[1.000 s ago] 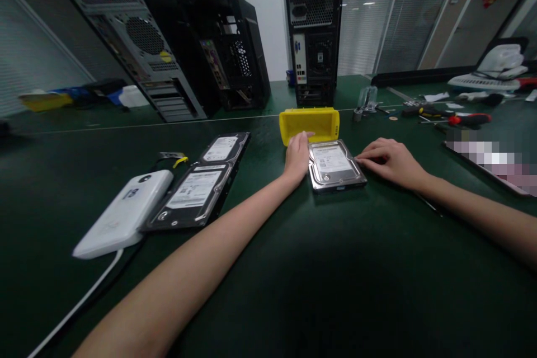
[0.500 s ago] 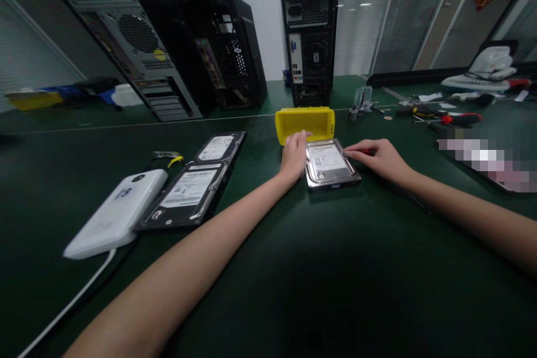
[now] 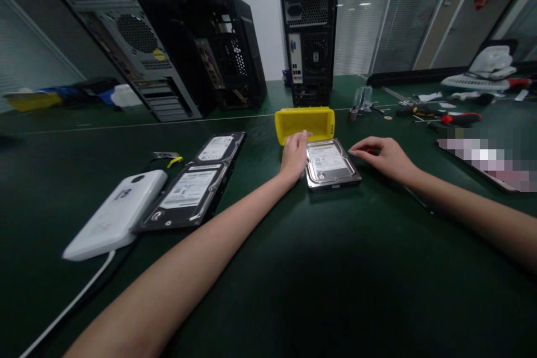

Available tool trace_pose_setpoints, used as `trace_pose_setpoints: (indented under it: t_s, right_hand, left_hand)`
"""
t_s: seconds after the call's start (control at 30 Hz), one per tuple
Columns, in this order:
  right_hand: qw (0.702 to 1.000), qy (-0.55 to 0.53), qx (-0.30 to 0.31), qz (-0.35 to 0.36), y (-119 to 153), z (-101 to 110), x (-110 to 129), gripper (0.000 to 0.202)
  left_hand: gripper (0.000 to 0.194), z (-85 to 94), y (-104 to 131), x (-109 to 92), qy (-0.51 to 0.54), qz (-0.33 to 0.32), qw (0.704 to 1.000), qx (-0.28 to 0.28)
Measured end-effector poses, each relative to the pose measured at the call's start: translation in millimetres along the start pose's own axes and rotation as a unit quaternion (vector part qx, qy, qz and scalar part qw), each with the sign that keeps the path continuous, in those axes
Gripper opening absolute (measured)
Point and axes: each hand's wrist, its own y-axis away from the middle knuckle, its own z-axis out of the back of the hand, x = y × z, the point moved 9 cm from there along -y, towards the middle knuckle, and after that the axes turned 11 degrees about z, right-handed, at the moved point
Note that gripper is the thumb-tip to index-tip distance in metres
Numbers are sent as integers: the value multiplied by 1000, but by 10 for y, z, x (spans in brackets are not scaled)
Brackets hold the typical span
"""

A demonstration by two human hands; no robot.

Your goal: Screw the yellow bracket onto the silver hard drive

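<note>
A hard drive lies label side up on the green table, in front of a yellow plastic bin whose open side faces me. My left hand grips the drive's left edge, fingers pointing toward the bin. Just off the drive's right edge is my right hand, thumb and fingertips pinched together; whether something tiny sits in the pinch I cannot make out. A screwdriver is tucked in that same hand: its red handle shows between the fingers and its thin shaft sticks out under the wrist.
Left of my arm lie two more hard drives end to end and a white device with a cable. Computer cases stand at the back. On the right are screwdrivers and pliers, a clear container and a blurred flat object.
My right hand has drawn a little to the right, from touching the drive's right edge to slightly apart from it. The left hand and the drive stay in place.
</note>
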Motion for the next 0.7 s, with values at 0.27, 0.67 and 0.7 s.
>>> trace_pose_setpoints:
  t_s: [0.27, 0.67, 0.7]
  right_hand:
    - [959, 155, 175, 161, 98, -166, 215, 33]
    - [986, 122, 41, 106, 5, 56, 256, 27]
    - [990, 98, 33, 96, -3, 59, 249, 27]
  left_hand:
    - [39, -3, -12, 8, -10, -1, 1000, -4]
    - [42, 3, 10, -16, -6, -7, 1000, -4]
    - [42, 3, 11, -19, -6, -8, 1000, -4]
